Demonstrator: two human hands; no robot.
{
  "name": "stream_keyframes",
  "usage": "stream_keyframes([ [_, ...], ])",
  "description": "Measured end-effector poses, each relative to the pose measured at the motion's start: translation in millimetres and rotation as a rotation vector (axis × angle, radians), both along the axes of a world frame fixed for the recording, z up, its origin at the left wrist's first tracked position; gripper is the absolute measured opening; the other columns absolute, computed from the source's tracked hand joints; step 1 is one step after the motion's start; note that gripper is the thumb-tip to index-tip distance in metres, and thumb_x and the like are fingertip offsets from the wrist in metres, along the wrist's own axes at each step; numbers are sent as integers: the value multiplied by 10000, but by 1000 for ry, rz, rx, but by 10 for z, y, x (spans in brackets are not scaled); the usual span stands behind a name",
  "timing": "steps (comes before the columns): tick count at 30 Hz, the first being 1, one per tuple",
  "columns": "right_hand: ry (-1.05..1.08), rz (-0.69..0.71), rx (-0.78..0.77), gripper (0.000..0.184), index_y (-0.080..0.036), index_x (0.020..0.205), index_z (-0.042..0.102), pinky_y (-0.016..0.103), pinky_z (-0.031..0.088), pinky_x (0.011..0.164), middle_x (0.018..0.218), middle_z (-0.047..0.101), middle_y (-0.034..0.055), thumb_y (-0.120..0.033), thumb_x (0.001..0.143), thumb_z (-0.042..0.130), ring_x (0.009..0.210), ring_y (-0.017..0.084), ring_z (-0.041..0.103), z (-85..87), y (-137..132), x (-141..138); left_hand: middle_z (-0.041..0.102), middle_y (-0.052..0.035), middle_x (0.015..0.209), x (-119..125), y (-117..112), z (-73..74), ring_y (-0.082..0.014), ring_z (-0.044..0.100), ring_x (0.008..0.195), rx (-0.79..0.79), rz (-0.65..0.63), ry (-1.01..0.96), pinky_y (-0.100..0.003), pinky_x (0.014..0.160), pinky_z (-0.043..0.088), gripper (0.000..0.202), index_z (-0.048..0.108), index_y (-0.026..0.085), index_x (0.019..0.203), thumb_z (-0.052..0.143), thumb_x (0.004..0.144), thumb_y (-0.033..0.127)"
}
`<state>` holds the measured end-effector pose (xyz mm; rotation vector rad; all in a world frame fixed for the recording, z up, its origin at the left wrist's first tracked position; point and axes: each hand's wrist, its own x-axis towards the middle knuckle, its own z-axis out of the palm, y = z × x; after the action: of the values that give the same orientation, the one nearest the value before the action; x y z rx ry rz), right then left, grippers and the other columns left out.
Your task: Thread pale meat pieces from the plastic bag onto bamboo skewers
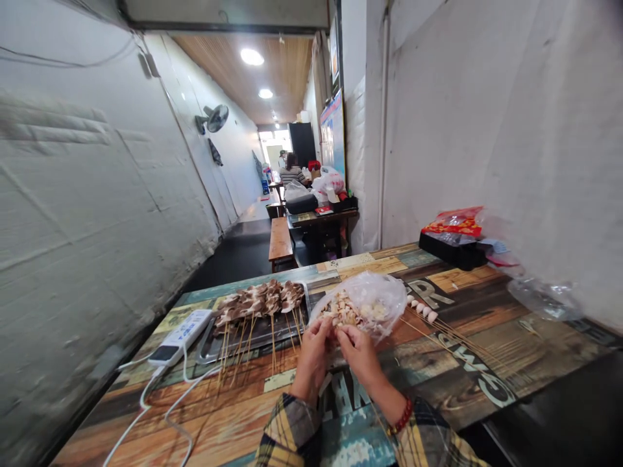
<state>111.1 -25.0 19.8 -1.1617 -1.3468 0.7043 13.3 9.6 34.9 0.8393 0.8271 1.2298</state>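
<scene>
My left hand (316, 344) and my right hand (357, 350) meet at the near edge of a clear plastic bag (384, 295), fingertips pinched close together. What they pinch is too small and covered to make out. Inside the bag lie many small pale pieces (343, 308) that look like garlic cloves. Right of it, several pinkish-white pieces (422, 309) sit on the ends of thin wooden skewers (457, 337). To the left, a metal tray (209, 350) holds brown-and-white sliced food (263, 299) on skewers, their bare ends pointing toward me.
A white power strip (180, 337) with cables lies left of the tray. At the table's far right are a black box (452, 251) with red packaging and a crumpled clear plastic (542, 298). Beyond stand a wooden bench (281, 240), another loaded table and a seated person (292, 172).
</scene>
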Motion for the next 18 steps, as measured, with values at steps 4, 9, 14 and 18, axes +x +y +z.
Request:
stream_keyframes([
  [4, 0, -56, -35, 344, -191, 662, 535, 230, 327, 474, 545, 510, -11, -417, 897, 427, 518, 137, 459, -87, -11, -24, 498, 42, 526, 17, -19, -16, -62, 409, 478, 28, -45, -7, -185, 469, 315, 404, 601, 125, 605, 802, 567, 473],
  [9, -80, -26, -26, 386, -195, 676, 540, 247, 350, 512, 499, 481, -27, -453, 922, 391, 486, 140, 467, -160, -127, -31, 528, 32, 544, 23, -25, -27, -71, 422, 479, 35, -24, -31, -197, 479, 321, 405, 626, 129, 645, 791, 570, 491],
  [14, -83, -80, -32, 422, -179, 725, 591, 237, 342, 488, 464, 458, -40, -466, 932, 362, 451, 134, 459, -149, -251, -96, 507, 35, 539, 36, -47, -63, -74, 412, 480, 52, -51, -74, -203, 478, 322, 362, 610, 135, 633, 772, 596, 456],
  [18, -120, -150, -13, 369, -178, 770, 635, 229, 361, 499, 535, 551, -6, -400, 928, 385, 512, 145, 516, -104, -280, -143, 564, 19, 605, 50, -67, -69, -89, 477, 524, 21, -81, -115, -216, 528, 384, 325, 616, 141, 669, 764, 603, 422],
])
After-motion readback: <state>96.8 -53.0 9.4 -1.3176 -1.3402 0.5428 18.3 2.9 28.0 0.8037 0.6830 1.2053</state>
